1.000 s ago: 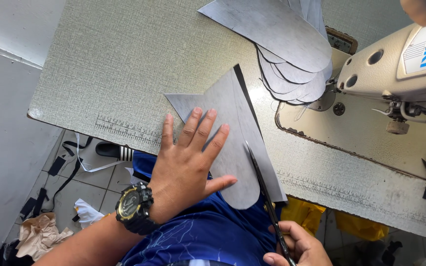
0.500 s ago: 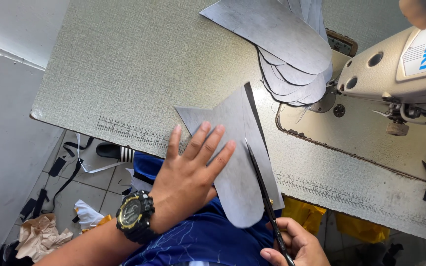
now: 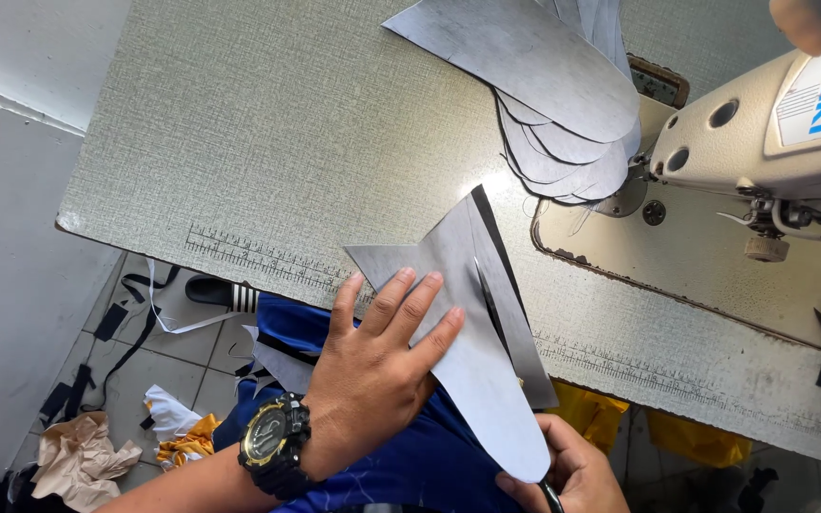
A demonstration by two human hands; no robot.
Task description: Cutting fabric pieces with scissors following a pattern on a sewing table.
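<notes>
Working at a grey, textured table [image 3: 268, 142], with a ruler strip [image 3: 249, 255] printed along its near edge and tiled floor showing below.

Lying across that near edge and overhanging toward the lap: a grey piece [image 3: 448, 275], pointed at its far end and rounded at its near one. Being split lengthwise by scissors [image 3: 486, 302], the blades showing only as a dark sliver in the slit, just beyond the right hand [image 3: 572, 470]. Curling closed around what looks like the scissors' handle, that hand, though mostly hidden under the piece's rounded end, so hard telling how far the blades are parted. Peeling away on the outer side of the blades: a narrow strip [image 3: 517, 328] with a dark edge.

Pressing flat on the piece, just left of the cut line: the left hand [image 3: 372, 370], fingers spread and gripping nothing, a black watch [image 3: 266, 439] on its wrist.

Judging by this, cutting midway along the edge, with the far tip not yet reached. Carrying the cut on calling for firm downward pressure beside the blades and a straight line toward the point.

Farther beyond both hands: a fanned stack [image 3: 563, 95] of like grey pieces, touching a cream sewing machine [image 3: 753, 133]. Lying on the floor, left of the pressing hand: scraps [image 3: 78, 456].
</notes>
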